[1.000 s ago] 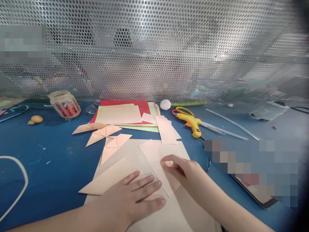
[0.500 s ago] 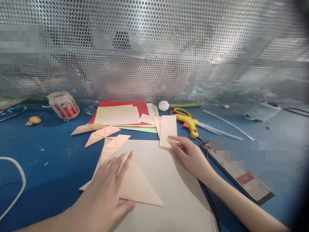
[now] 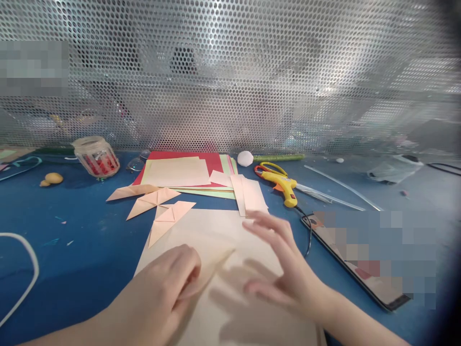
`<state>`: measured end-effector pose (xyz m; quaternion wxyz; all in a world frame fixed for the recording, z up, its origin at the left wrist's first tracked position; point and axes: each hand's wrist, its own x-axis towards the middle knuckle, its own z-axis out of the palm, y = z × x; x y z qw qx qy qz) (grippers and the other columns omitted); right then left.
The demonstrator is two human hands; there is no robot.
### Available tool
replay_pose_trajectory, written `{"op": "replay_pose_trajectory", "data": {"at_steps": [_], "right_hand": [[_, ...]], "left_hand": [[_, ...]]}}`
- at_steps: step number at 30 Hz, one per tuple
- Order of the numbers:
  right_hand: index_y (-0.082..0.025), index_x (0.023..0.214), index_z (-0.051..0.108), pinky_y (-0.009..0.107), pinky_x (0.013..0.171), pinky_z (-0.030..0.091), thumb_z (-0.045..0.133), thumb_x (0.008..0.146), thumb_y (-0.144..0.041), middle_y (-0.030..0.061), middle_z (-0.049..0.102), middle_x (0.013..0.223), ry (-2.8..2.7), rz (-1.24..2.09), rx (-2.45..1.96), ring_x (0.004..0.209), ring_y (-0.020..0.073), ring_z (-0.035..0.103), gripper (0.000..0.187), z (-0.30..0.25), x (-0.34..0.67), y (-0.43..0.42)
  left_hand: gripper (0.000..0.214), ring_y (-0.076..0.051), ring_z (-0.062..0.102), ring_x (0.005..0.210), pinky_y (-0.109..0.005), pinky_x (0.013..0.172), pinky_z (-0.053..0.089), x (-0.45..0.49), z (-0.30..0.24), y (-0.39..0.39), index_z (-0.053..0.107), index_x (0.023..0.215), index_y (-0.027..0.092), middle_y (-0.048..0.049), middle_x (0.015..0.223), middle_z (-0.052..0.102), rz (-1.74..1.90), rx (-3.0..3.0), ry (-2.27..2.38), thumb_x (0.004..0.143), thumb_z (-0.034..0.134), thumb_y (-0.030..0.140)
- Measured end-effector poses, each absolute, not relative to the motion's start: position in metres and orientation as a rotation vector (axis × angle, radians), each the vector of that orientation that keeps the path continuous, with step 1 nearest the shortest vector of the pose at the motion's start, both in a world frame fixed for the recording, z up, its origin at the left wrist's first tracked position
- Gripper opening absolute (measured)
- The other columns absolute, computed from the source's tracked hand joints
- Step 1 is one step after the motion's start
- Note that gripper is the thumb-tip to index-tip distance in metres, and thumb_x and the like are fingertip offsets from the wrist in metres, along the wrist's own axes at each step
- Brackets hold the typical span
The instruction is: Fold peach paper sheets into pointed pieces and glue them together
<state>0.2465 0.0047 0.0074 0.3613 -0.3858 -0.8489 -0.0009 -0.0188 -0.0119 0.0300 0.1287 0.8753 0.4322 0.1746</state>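
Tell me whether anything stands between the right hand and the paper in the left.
Nothing visible; only a gap over the pale sheet separates the right hand from the paper in the left hand.

Left hand (image 3: 173, 278) curled in pinch; right hand (image 3: 283, 262) spread (thumb (image 3: 264, 290) well apart)

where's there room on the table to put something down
Mostly left: the blue table shows between the white loop, the folded papers and the left hand, with only small scraps. It's crowded around the paper stack, yellow glue gun and scissors.
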Motion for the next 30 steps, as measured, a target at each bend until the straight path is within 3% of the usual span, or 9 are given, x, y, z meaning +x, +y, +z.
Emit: {"op": "replay_pose_trajectory", "data": {"at_steps": [2, 5, 8, 12, 16, 21, 25, 30], "right_hand": [[-0.020, 0.141, 0.044, 0.036, 0.098, 0.046, 0.050, 0.097, -0.062, 0.0155, 0.058, 0.133, -2.272, -0.034, -0.835, 0.120, 0.0255, 0.054, 0.060, 0.013, 0.236, -0.008], [-0.018, 0.114, 0.059, 0.030, 0.078, 0.046, 0.042, 0.108, -0.031, 0.0071, 0.071, 0.100, -2.391, 0.062, -0.648, 0.086, 0.0171, 0.059, 0.022, 0.016, 0.224, -0.017], [-0.019, 0.087, 0.060, 0.029, 0.059, 0.040, 0.033, 0.109, -0.017, -0.0002, 0.067, 0.073, -2.515, 0.182, -0.569, 0.064, 0.0142, 0.051, 0.034, 0.017, 0.223, -0.015], [-0.017, 0.084, 0.062, 0.028, 0.063, 0.046, 0.036, 0.108, -0.016, 0.0033, 0.071, 0.081, -2.546, 0.155, -0.536, 0.069, 0.0146, 0.057, 0.036, 0.022, 0.232, -0.010], [-0.018, 0.086, 0.065, 0.029, 0.072, 0.053, 0.041, 0.105, -0.012, 0.0090, 0.075, 0.096, -2.514, 0.054, -0.581, 0.079, 0.0165, 0.066, 0.031, 0.034, 0.239, -0.011], [-0.016, 0.086, 0.067, 0.028, 0.069, 0.054, 0.039, 0.103, -0.012, 0.0083, 0.072, 0.082, -2.700, 0.267, -0.442, 0.069, 0.0169, 0.062, 0.033, 0.045, 0.233, -0.013], [-0.016, 0.086, 0.068, 0.030, 0.068, 0.054, 0.034, 0.101, -0.011, 0.0098, 0.071, 0.081, -2.688, 0.401, -0.416, 0.068, 0.0187, 0.062, 0.038, 0.040, 0.230, -0.011], [-0.025, 0.076, 0.067, 0.028, 0.067, 0.057, 0.053, 0.092, -0.017, 0.0072, 0.074, 0.094, -2.637, 0.699, -0.598, 0.080, 0.0199, 0.072, 0.023, 0.041, 0.237, -0.009]], "left_hand": [[0.020, -0.014, 0.058, 0.064, -0.021, 0.060, 0.048, -0.017, 0.027, -0.017, 0.044, 0.081, 0.024, 0.0018, 0.079, 0.056, 0.482, 2.585, 1.121, 0.089, 0.037, 0.008], [0.028, -0.018, 0.064, 0.080, -0.024, 0.076, 0.054, -0.017, 0.012, -0.021, 0.057, 0.097, 0.021, -0.0043, 0.095, 0.066, 0.446, 2.660, 0.982, 0.078, 0.044, 0.005], [0.046, -0.024, 0.067, 0.102, -0.030, 0.095, 0.053, -0.017, -0.005, -0.021, 0.060, 0.113, 0.018, -0.0094, 0.116, 0.070, 0.402, 2.742, 0.947, 0.069, 0.051, 0.009], [0.042, -0.027, 0.059, 0.125, -0.038, 0.105, 0.048, -0.019, -0.019, -0.023, 0.060, 0.121, 0.019, -0.0109, 0.136, 0.064, 0.339, 2.817, 0.922, 0.080, 0.051, 0.013], [0.052, -0.032, 0.065, 0.120, -0.043, 0.096, 0.056, -0.020, -0.021, -0.030, 0.054, 0.135, 0.017, -0.0160, 0.132, 0.067, 0.226, 3.040, 0.973, 0.084, 0.045, 0.009], [0.071, -0.036, 0.066, 0.118, -0.044, 0.087, 0.061, -0.023, -0.003, -0.040, 0.038, 0.151, 0.018, -0.0178, 0.133, 0.064, -0.041, 3.341, 0.930, 0.082, 0.042, 0.003], [0.065, -0.041, 0.068, 0.111, -0.049, 0.082, 0.063, -0.025, -0.001, -0.041, 0.041, 0.149, 0.019, -0.0196, 0.130, 0.066, -0.022, 3.451, 0.964, 0.085, 0.043, 0.008], [0.050, -0.037, 0.076, 0.093, -0.043, 0.072, 0.063, -0.029, 0.000, -0.032, 0.053, 0.134, 0.012, -0.0194, 0.111, 0.075, 0.281, 3.453, 0.818, 0.086, 0.041, 0.010]]}}
